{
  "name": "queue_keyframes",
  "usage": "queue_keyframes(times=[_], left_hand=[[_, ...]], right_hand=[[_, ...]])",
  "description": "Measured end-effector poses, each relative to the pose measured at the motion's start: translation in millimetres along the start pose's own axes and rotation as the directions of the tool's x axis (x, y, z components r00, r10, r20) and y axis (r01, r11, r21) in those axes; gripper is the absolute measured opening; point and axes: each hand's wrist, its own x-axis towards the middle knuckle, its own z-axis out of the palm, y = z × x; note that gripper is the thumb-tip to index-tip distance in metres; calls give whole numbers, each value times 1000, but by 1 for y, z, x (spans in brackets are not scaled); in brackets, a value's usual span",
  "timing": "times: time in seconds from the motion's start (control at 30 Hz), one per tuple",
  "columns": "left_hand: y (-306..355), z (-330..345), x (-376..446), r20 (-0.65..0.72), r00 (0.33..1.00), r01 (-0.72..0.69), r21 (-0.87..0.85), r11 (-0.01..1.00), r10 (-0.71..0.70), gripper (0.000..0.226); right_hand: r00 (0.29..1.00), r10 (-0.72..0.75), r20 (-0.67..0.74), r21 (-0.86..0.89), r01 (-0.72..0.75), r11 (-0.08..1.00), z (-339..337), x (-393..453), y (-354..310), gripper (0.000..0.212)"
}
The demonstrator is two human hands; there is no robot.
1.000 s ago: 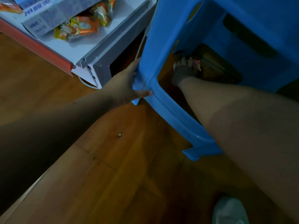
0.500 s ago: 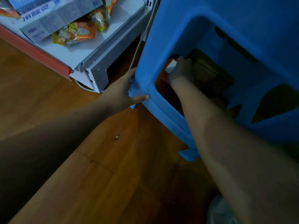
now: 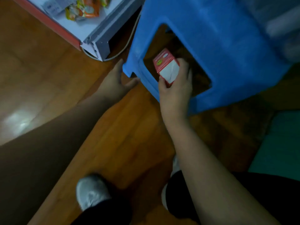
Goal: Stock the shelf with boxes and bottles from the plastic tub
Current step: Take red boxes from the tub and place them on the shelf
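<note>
R hand (image 3: 176,90): grips red-and-white carton (image 3: 166,66), long axis pointing up-left; in blue tub (image 3: 219,46) opening
L hand (image 3: 116,79): holds tub corner; fingers curled round it
Shelf (image 3: 95,32): up-left of carton; L hand nearer

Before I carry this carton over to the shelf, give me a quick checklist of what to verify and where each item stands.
1. Right hand grips the red and white carton: ok.
2. Carton clear of the blue tub opening: not ok, it sits at the opening.
3. Left hand steadies the tub's corner: ok.
4. Free space on the shelf: ok, a bare patch shows beside the snack packets.
5. Carton undamaged: cannot tell, blurred.
</note>
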Motion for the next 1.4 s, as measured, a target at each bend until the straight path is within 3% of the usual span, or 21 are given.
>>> queue_keyframes(times=[0.2,0.33,0.43,0.6,0.8,0.97,1.1,1.2,1.4], left_hand=[[85,-71,-125,-58,950,286,-233,929,-307,69],[179,-123,-185,73,900,401,-526,750,-429,50],[264,-154,-221,252,873,469,-670,575,-418,36],[378,-197,-265,361,883,466,-751,468,-301,31],[469,-250,-286,285,905,411,-776,479,-316,24],[512,-257,-259,230,903,404,-739,539,-362,29],[532,-247,-233,223,877,450,-688,569,-425,35],[532,-243,-212,202,875,457,-642,616,-439,37],[525,-248,-178,169,864,456,-660,597,-473,25]], right_hand=[[991,1,136,26,-4,1000,-116,-53,-97,57],[981,0,195,94,-19,995,-202,-63,-176,57],[981,14,195,146,-43,988,-264,-58,-234,56],[976,14,216,231,-65,971,-351,-42,-302,58],[904,-139,404,158,80,984,-439,-8,-321,79],[962,108,252,65,-128,990,-476,54,-288,71],[937,199,287,-26,-201,979,-468,123,-279,71],[929,181,324,-53,-173,984,-450,174,-282,67],[857,145,494,-171,-67,983,-391,234,-277,72]])
